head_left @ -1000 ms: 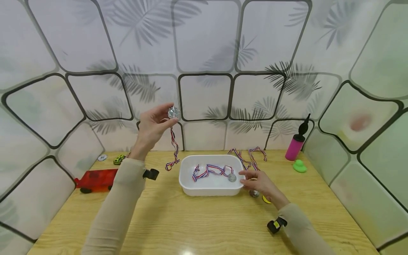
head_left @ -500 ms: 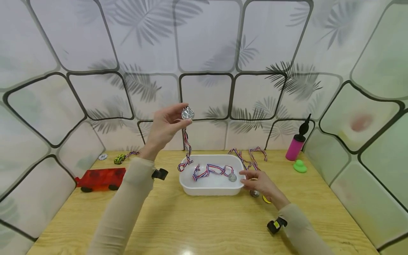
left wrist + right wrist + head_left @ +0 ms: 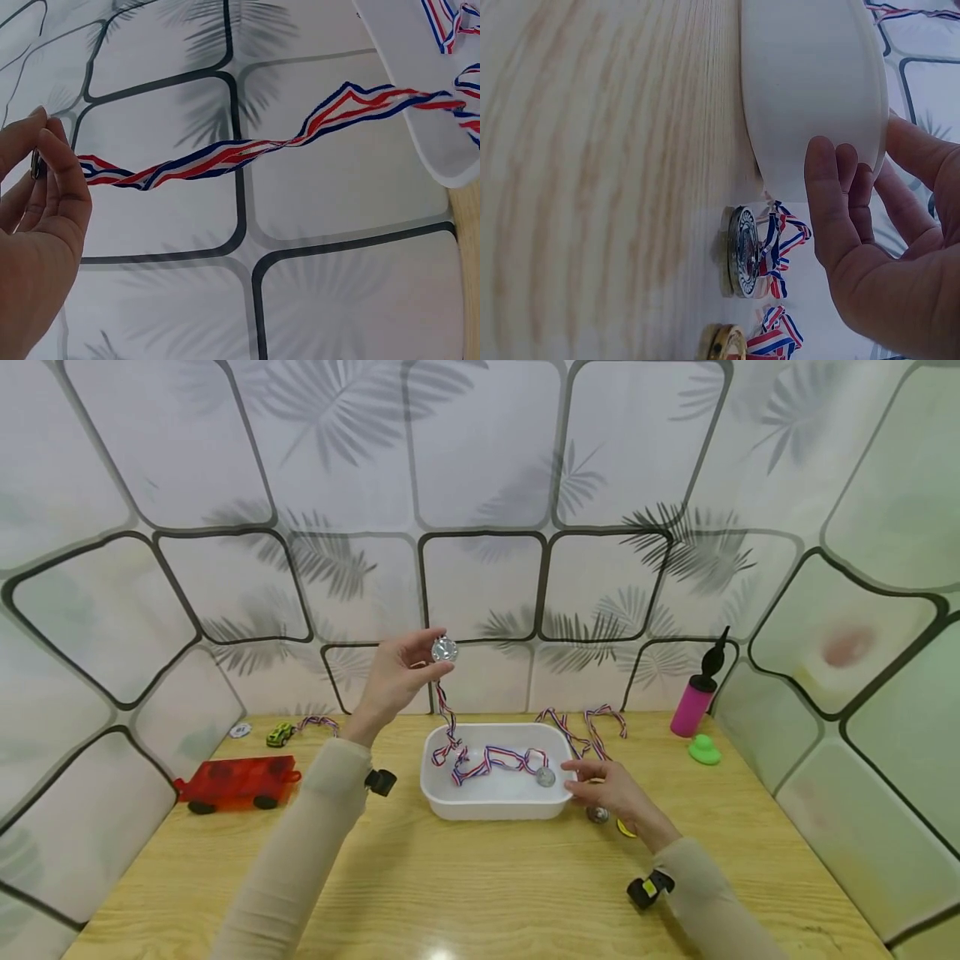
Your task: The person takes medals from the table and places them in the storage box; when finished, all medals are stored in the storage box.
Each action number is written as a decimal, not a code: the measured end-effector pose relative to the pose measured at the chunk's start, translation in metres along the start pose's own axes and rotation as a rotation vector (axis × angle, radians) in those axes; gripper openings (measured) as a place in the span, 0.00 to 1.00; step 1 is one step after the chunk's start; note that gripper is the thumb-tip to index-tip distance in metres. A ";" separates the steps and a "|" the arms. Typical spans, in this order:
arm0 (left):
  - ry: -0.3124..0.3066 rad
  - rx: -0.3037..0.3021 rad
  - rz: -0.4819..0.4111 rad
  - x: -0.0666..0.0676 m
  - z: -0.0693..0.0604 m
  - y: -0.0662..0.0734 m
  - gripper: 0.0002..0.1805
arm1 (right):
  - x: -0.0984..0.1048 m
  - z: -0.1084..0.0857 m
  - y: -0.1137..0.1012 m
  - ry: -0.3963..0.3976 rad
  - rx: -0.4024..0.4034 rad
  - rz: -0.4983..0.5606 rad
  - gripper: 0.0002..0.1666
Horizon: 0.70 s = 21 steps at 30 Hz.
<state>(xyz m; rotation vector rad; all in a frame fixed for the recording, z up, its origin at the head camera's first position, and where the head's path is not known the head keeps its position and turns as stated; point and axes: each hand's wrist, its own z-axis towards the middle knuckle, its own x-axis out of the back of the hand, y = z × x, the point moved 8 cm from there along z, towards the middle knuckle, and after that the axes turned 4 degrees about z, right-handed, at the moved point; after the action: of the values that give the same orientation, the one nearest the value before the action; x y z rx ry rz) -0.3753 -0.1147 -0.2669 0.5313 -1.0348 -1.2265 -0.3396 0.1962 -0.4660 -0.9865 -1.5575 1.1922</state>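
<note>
My left hand (image 3: 396, 681) pinches a silver medal (image 3: 445, 649) between thumb and fingers, raised above the left end of a white plastic tub (image 3: 495, 811). Its red, white and blue ribbon (image 3: 225, 157) hangs twisted, the lower end reaching down inside the tub. Another silver medal (image 3: 545, 777) lies on the tub's floor with its striped ribbon spread to the left. With my right hand (image 3: 611, 789) I hold the tub's right end at the rim, several fingers against the outer wall. One fingertip is hidden behind the rim in the right wrist view.
A silver medal (image 3: 743, 251) and a gold one (image 3: 727, 343) lie right of the tub, ribbons trailing back. On the right stand a pink pump (image 3: 693, 706) and a green duck (image 3: 704, 750). A red toy vehicle (image 3: 238, 783) and a small green car (image 3: 281, 735) are left.
My left hand has moved right with the medal, then lowered slightly, bringing the hanging ribbon from beside the tub to inside it. My right hand has stayed at the tub's right end.
</note>
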 end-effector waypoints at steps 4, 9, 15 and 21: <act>-0.011 0.036 0.043 -0.005 -0.003 -0.013 0.28 | 0.000 0.000 0.000 0.000 -0.006 -0.004 0.27; -0.070 0.035 0.069 -0.019 -0.008 -0.029 0.28 | 0.000 0.001 0.001 0.001 -0.013 -0.010 0.26; -0.117 0.067 0.022 -0.036 -0.012 -0.042 0.27 | 0.000 0.001 0.001 -0.003 -0.012 -0.007 0.26; -0.194 0.136 -0.027 -0.055 -0.015 -0.054 0.27 | 0.000 0.001 0.001 -0.003 -0.009 -0.014 0.26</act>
<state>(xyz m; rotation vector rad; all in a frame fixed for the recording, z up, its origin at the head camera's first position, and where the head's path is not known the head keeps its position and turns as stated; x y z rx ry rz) -0.3889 -0.0828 -0.3372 0.5396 -1.2859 -1.2552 -0.3401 0.1962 -0.4671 -0.9786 -1.5708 1.1779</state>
